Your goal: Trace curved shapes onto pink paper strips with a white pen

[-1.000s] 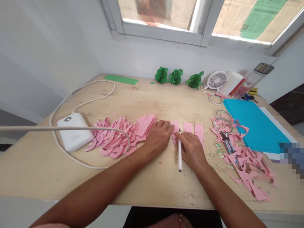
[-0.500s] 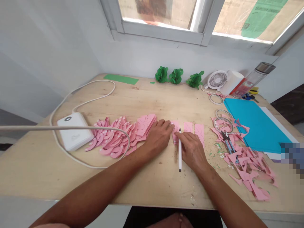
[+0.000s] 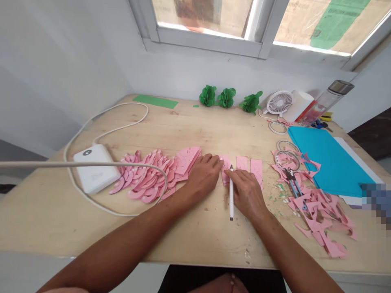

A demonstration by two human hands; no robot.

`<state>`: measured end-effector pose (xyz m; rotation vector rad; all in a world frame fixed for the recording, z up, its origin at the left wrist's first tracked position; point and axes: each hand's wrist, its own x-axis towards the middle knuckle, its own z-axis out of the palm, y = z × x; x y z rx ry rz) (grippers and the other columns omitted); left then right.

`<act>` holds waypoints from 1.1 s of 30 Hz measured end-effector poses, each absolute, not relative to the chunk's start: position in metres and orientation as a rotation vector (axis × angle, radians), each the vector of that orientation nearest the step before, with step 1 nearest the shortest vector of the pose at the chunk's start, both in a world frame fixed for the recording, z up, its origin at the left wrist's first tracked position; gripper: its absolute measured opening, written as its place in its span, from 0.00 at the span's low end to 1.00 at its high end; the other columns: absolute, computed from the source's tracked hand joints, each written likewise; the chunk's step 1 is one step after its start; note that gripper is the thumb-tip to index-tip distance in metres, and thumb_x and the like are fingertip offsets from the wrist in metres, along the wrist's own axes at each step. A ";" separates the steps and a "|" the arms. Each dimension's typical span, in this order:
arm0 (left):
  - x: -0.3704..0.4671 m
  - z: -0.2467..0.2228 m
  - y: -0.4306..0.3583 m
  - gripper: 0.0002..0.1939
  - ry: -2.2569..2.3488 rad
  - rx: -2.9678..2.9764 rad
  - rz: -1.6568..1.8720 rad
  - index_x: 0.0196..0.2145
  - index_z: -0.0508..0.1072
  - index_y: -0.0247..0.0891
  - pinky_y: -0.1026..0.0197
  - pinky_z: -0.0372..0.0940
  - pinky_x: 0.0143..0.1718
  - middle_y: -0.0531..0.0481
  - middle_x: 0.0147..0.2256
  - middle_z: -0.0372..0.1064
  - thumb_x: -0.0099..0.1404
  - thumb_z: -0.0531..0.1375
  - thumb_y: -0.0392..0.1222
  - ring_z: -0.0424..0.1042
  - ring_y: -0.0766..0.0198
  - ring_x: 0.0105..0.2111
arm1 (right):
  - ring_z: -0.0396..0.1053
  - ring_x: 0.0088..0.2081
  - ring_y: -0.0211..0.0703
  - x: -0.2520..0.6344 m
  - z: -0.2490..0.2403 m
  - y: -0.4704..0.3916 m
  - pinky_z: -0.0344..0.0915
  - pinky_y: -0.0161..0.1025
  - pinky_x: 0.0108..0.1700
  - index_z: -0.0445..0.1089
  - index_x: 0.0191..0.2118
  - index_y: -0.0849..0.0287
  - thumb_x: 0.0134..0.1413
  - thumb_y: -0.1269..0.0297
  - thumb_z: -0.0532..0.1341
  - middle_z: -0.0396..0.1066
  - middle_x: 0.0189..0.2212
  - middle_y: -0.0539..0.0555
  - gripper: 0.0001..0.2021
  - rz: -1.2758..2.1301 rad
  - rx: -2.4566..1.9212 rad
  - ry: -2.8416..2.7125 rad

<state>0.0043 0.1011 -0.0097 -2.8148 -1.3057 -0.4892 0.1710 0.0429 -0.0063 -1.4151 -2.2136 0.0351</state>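
A small pink paper piece point(image 3: 225, 161) with drawn lines lies between my hands. My left hand point(image 3: 205, 173) rests on the table with its fingers bent together, their tips gripping the left edge of this piece. My right hand point(image 3: 247, 189) is closed on a white pen point(image 3: 231, 201) with dark ends, and its fingertips also touch the pink piece. Two more pink pieces, one upright rectangle point(image 3: 256, 167) and one smaller point(image 3: 242, 162), lie just beyond and right of my right hand. Left of my left hand are stacked pink sheets point(image 3: 187, 159) and a heap of curved pink cutouts point(image 3: 149, 175).
A white power bank point(image 3: 97, 169) with a looping cable is at left. Pink scraps point(image 3: 324, 215), scissors point(image 3: 295, 185) and tape rolls point(image 3: 287, 160) lie at right, beside blue sheets point(image 3: 330, 160). Green paper shapes point(image 3: 226, 98), a fan point(image 3: 279, 102) and a bottle point(image 3: 324, 103) stand behind.
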 end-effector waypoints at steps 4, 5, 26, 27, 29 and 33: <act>0.004 -0.010 0.101 0.14 -1.305 -2.809 -0.485 0.47 0.68 0.36 0.53 0.60 0.47 0.44 0.45 0.68 0.65 0.51 0.29 0.63 0.55 0.47 | 0.68 0.44 0.49 0.171 -0.006 0.043 0.58 0.43 0.42 0.68 0.50 0.58 0.58 0.75 0.54 0.74 0.39 0.57 0.16 0.033 -1.419 -2.211; 0.004 -0.010 0.101 0.14 -1.303 -2.809 -0.483 0.47 0.68 0.36 0.53 0.60 0.47 0.44 0.45 0.68 0.65 0.51 0.29 0.63 0.55 0.47 | 0.68 0.43 0.49 0.170 -0.006 0.043 0.58 0.43 0.42 0.68 0.50 0.58 0.57 0.75 0.54 0.74 0.39 0.57 0.16 0.029 -1.419 -2.209; 0.005 -0.007 0.100 0.14 -1.316 -2.807 -0.503 0.46 0.68 0.35 0.53 0.60 0.48 0.43 0.48 0.67 0.64 0.52 0.29 0.63 0.55 0.48 | 0.68 0.45 0.50 0.171 -0.004 0.043 0.59 0.44 0.43 0.68 0.51 0.58 0.56 0.76 0.55 0.74 0.41 0.58 0.18 0.047 -1.425 -2.209; 0.005 -0.006 0.100 0.14 -1.308 -2.811 -0.500 0.46 0.68 0.35 0.53 0.60 0.47 0.43 0.48 0.67 0.64 0.51 0.29 0.63 0.55 0.48 | 0.67 0.45 0.50 0.171 -0.005 0.043 0.60 0.44 0.43 0.68 0.51 0.58 0.56 0.76 0.55 0.74 0.41 0.58 0.18 0.047 -1.425 -2.210; 0.005 -0.007 0.100 0.14 -1.295 -2.819 -0.492 0.46 0.68 0.35 0.53 0.61 0.47 0.44 0.47 0.68 0.64 0.51 0.28 0.64 0.55 0.47 | 0.67 0.45 0.50 0.171 -0.005 0.043 0.60 0.44 0.43 0.68 0.52 0.58 0.56 0.76 0.55 0.74 0.40 0.58 0.18 0.048 -1.423 -2.211; 0.004 -0.008 0.101 0.13 -1.278 -2.823 -0.492 0.45 0.69 0.34 0.53 0.61 0.46 0.44 0.46 0.69 0.65 0.50 0.28 0.64 0.56 0.46 | 0.68 0.44 0.50 0.171 -0.005 0.043 0.60 0.44 0.42 0.68 0.52 0.58 0.57 0.75 0.54 0.74 0.40 0.58 0.18 0.041 -1.418 -2.209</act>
